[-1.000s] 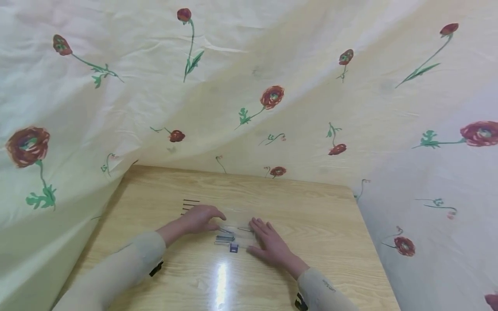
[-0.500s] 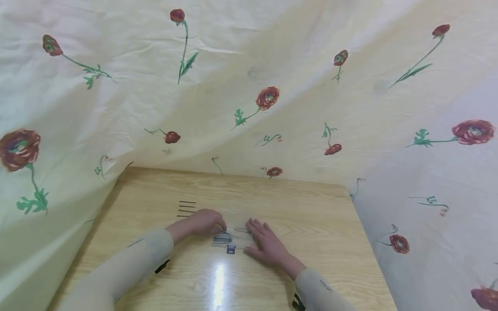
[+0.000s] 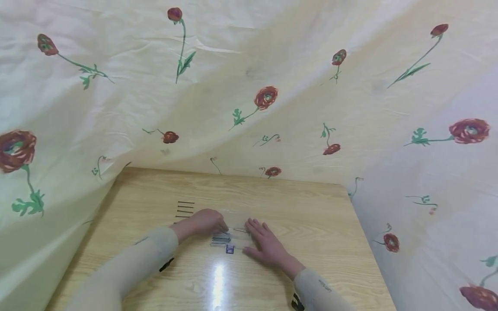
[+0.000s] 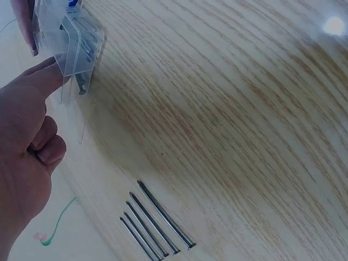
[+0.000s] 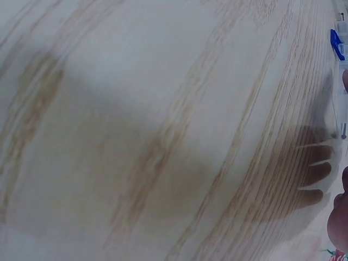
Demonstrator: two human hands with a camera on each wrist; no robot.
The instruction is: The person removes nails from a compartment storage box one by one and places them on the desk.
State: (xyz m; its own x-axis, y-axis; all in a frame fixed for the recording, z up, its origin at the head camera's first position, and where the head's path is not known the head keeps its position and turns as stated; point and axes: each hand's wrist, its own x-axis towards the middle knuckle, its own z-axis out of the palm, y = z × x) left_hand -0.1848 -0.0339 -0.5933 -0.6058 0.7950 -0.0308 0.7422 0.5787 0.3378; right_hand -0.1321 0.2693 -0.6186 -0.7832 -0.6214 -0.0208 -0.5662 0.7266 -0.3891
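A clear plastic box (image 3: 240, 238) with a small blue piece (image 3: 230, 249) on its near side lies between my hands, with several metal nails (image 3: 221, 239) inside. My left hand (image 3: 207, 221) reaches into its left end; in the left wrist view one finger extends behind the clear wall while other fingers are curled. Its fingertips are partly hidden, and I cannot tell whether they pinch a nail. My right hand (image 3: 268, 244) rests at the box's right end, fingers straight and spread. One single nail (image 3: 240, 230) lies near its fingertips.
Several loose nails (image 4: 157, 223) lie side by side on the wood-grain table (image 3: 311, 216), left of the box. A flowered cloth (image 3: 218, 108) hangs behind the table and along both sides. A bright light reflection (image 3: 218, 285) shows on the tabletop in front.
The left hand's thumb and fingers, apart at the box a second ago, have come together and dipped in at its left end. The right hand stays at the right end. The head view shifted slightly.
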